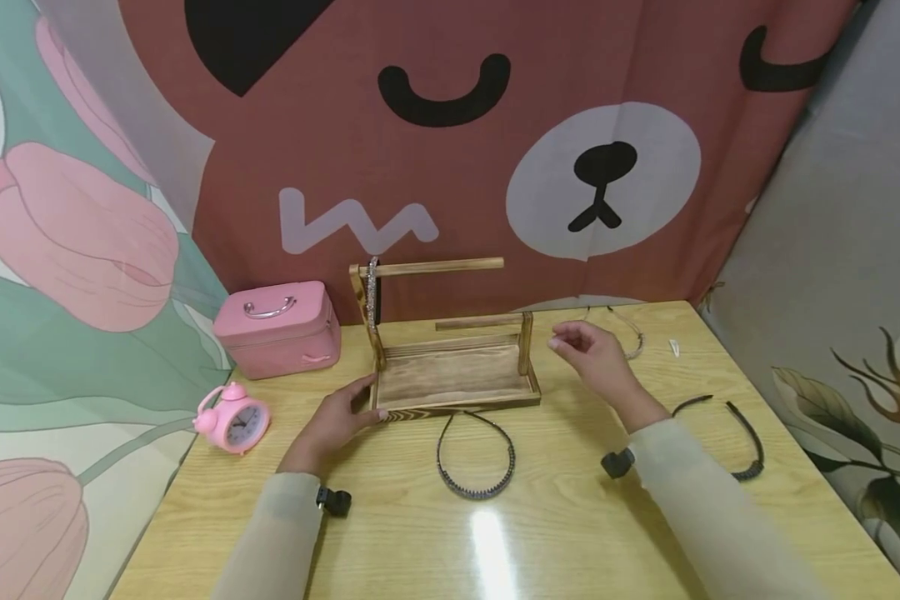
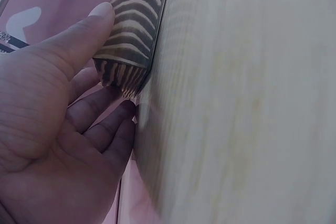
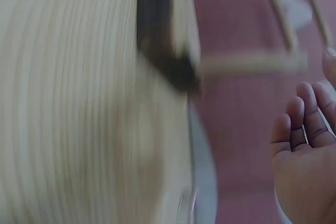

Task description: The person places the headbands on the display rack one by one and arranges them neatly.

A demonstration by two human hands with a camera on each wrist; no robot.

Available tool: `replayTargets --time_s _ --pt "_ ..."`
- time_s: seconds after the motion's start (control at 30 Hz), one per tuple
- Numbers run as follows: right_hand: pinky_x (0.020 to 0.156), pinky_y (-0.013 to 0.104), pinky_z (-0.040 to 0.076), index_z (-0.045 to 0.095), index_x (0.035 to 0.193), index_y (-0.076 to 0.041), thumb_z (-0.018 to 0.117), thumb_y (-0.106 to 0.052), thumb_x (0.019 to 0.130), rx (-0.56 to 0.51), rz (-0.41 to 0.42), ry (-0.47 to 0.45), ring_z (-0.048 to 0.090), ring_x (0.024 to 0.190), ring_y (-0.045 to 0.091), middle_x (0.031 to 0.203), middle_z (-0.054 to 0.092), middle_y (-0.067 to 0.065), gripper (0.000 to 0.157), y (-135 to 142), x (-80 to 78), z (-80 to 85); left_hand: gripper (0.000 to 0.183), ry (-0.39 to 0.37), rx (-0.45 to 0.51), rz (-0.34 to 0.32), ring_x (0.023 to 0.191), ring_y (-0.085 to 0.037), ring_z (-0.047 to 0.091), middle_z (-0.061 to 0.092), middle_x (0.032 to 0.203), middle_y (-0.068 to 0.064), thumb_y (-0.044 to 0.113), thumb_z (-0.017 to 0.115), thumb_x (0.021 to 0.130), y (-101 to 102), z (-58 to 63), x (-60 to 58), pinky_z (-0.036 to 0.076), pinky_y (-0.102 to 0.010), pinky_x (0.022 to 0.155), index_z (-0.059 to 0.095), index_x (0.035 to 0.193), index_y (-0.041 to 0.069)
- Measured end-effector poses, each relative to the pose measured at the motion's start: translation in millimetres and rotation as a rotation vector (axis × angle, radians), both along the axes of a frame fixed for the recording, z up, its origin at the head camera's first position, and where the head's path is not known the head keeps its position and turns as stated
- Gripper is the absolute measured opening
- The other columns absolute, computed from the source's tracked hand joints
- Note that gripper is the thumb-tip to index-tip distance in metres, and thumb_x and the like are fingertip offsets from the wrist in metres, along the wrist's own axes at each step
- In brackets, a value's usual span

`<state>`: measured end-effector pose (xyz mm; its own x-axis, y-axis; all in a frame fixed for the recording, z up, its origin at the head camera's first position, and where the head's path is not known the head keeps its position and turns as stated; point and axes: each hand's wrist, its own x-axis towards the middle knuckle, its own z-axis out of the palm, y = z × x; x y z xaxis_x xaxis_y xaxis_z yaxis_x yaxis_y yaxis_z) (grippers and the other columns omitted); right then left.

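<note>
A wooden rack with a tray base and two horizontal bars stands on the table. At its front left corner my left hand holds the base; in the left wrist view the thumb lies on the striped front face and the fingers bend around the end. A sparkly headband hangs on the upper bar near its left post. My right hand is in the air to the right of the rack, fingers loosely bent and nothing in them. In front of the rack lies a dark toothed headband.
A pink case and a pink alarm clock stand at the left. Beyond my right hand lie a thin headband and a small white hair clip. A black headband lies partly behind my right forearm.
</note>
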<state>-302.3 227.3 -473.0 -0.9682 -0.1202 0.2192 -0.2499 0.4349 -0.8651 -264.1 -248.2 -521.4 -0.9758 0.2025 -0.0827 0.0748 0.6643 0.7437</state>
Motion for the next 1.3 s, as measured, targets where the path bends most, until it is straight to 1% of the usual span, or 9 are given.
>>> replayTargets --time_s 0.13,0.23,0.4,0.53,0.7,0.83,1.07,1.13,1.3 --pt "0.082 0.017 0.057 0.068 0.143 -0.009 0.070 -0.045 0.108 0.080 -0.102 -0.060 0.066 0.112 0.015 0.133 0.072 0.016 0.051 46 -15.9 -6.8 0.081 0.001 0.009 0.006 0.161 -0.039 0.038 0.046 0.171 -0.017 0.032 0.079 0.103 -2 -0.4 0.1 0.032 -0.060 0.132 0.039 0.171 0.018" --pt "0.088 0.028 0.059 0.065 0.146 -0.009 0.068 -0.048 0.108 0.166 -0.163 -0.116 0.064 0.122 0.027 0.139 0.068 0.018 0.055 76 -24.5 -9.2 0.081 -0.001 0.017 0.003 0.162 -0.039 0.038 0.045 0.172 -0.017 0.033 0.079 0.103 -2 -1.3 -0.1 0.032 -0.059 0.132 0.039 0.171 0.018" --pt "0.101 0.057 0.057 0.062 0.149 -0.005 0.067 -0.053 0.107 0.298 -0.209 -0.164 0.059 0.133 0.043 0.144 0.063 0.023 0.064 109 -32.7 -14.8 0.081 -0.010 0.036 0.013 0.162 -0.037 0.037 0.043 0.173 -0.016 0.032 0.080 0.102 -1 -2.6 0.2 0.031 -0.057 0.133 0.040 0.171 0.019" --pt "0.102 0.062 0.054 0.063 0.147 -0.003 0.070 -0.051 0.106 0.344 -0.222 -0.166 0.058 0.131 0.045 0.142 0.063 0.026 0.063 124 -33.3 -20.2 0.083 -0.006 0.027 0.009 0.161 -0.038 0.038 0.043 0.173 -0.017 0.036 0.081 0.102 -1 -2.5 0.4 0.032 -0.058 0.133 0.039 0.171 0.019" --pt "0.103 0.064 0.054 0.062 0.149 -0.001 0.073 -0.039 0.107 0.396 -0.201 -0.167 0.056 0.134 0.049 0.145 0.061 0.030 0.057 129 -32.8 -20.7 0.082 -0.003 0.017 0.007 0.162 -0.038 0.037 0.042 0.173 -0.016 0.035 0.080 0.102 -1 -2.0 0.3 0.032 -0.058 0.133 0.039 0.172 0.019" --pt "0.107 0.068 0.053 0.063 0.148 0.000 0.071 -0.029 0.108 0.486 -0.141 -0.196 0.051 0.140 0.055 0.151 0.057 0.034 0.050 134 -35.5 -20.6 0.082 -0.006 0.017 0.005 0.162 -0.038 0.036 0.042 0.173 -0.016 0.034 0.080 0.102 -1 -2.0 -0.7 0.031 -0.059 0.133 0.039 0.172 0.019" --pt "0.110 0.072 0.049 0.075 0.131 0.002 0.077 -0.022 0.102 0.677 -0.067 -0.130 0.057 0.131 0.060 0.139 0.066 0.035 0.038 144 -43.6 -28.1 0.083 -0.021 0.018 0.009 0.163 -0.038 0.036 0.042 0.174 -0.015 0.036 0.080 0.102 0 -2.7 -0.7 0.030 -0.058 0.134 0.038 0.172 0.019" --pt "0.112 0.072 0.047 0.076 0.129 0.002 0.079 -0.021 0.101 0.694 -0.061 -0.119 0.058 0.131 0.060 0.137 0.067 0.035 0.037 145 -44.5 -29.9 0.083 -0.034 0.022 0.016 0.163 -0.037 0.035 0.041 0.174 -0.015 0.035 0.080 0.102 0 -2.3 -0.1 0.029 -0.057 0.134 0.038 0.172 0.020" --pt "0.109 0.071 0.049 0.078 0.125 0.003 0.081 -0.017 0.098 0.705 -0.049 -0.076 0.062 0.124 0.057 0.128 0.071 0.033 0.033 143 -48.0 -30.1 0.082 -0.014 0.007 0.011 0.163 -0.039 0.036 0.041 0.174 -0.016 0.037 0.079 0.103 1 0.0 0.9 0.029 -0.059 0.134 0.038 0.172 0.018"
